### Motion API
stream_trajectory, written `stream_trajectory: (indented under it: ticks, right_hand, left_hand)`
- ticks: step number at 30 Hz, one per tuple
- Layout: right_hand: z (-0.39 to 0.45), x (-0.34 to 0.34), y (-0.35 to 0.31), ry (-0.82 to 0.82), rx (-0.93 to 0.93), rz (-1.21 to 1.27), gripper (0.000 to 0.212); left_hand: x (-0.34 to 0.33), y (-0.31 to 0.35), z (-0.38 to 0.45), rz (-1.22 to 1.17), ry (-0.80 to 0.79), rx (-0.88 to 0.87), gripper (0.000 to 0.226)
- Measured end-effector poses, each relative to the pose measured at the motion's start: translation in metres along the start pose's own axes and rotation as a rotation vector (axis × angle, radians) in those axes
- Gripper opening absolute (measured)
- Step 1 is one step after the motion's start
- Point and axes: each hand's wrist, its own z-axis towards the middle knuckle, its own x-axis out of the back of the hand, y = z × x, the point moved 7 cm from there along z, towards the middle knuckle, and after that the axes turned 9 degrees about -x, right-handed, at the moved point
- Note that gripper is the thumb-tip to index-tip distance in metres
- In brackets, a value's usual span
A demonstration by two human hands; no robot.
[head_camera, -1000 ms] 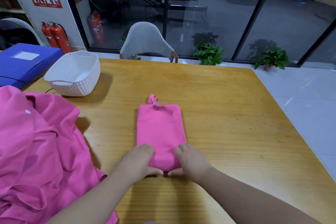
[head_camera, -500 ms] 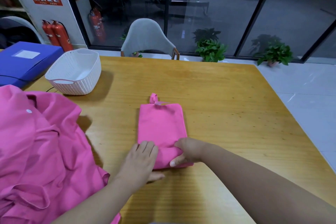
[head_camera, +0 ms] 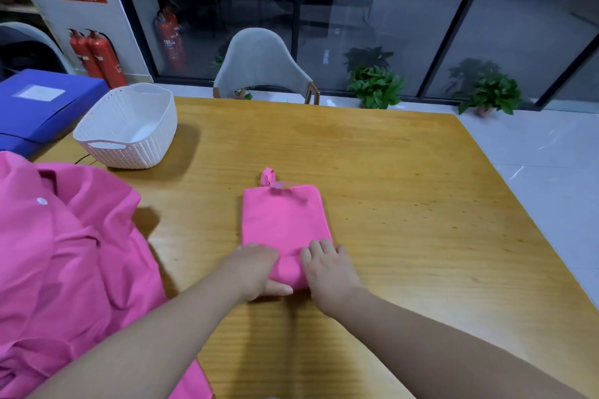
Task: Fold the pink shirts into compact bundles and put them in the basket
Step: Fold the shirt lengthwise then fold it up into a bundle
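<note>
Both hands, left hand (head_camera: 256, 270) and right hand (head_camera: 327, 269), grip the folded shirt's (head_camera: 283, 223) near end (rolling stage); next, roll toward twelve o'clock, then basket (head_camera: 129, 142) at ten.

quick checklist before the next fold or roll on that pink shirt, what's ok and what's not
1. Both hands on the near end of the folded pink shirt: ok; left hand and right hand grip it.
2. Near end started rolling: ok, a rolled lip shows between the hands.
3. Far end tidy: not ok, a small loop of fabric sticks out past the edge.
4. White woven plastic basket ready: ok, upright, nothing visible inside.
5. Path across the wooden table to the basket: ok.
6. Unfolded pink shirt pile kept apart: ok, not touching the bundle.
</note>
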Motion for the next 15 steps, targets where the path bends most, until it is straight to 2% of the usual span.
stream_trajectory:
  ticks: [2, 5, 8, 11, 15]
  right_hand:
    - [0.006, 0.001, 0.001, -0.05, -0.007, 0.022, 0.053]
    - [0.02, 0.0, 0.003, -0.166, 0.009, 0.027, 0.048]
    - [0.032, -0.002, 0.003, -0.311, 0.019, 0.006, 0.049]
    - [0.037, -0.009, 0.005, -0.446, 0.021, 0.035, 0.048]
    - [0.036, -0.016, 0.008, -0.568, 0.049, 0.056, 0.051]
  left_hand:
    - [0.005, 0.009, -0.008, 0.173, 0.221, 0.002, 0.078]
    - [-0.009, 0.024, -0.017, 0.258, 0.396, -0.038, 0.093]
    - [-0.013, 0.021, -0.018, 0.227, 0.485, 0.005, 0.086]
    - [-0.011, 0.018, -0.022, 0.204, 0.513, 0.056, 0.092]
    - [-0.008, 0.019, -0.018, 0.196, 0.489, -0.032, 0.073]
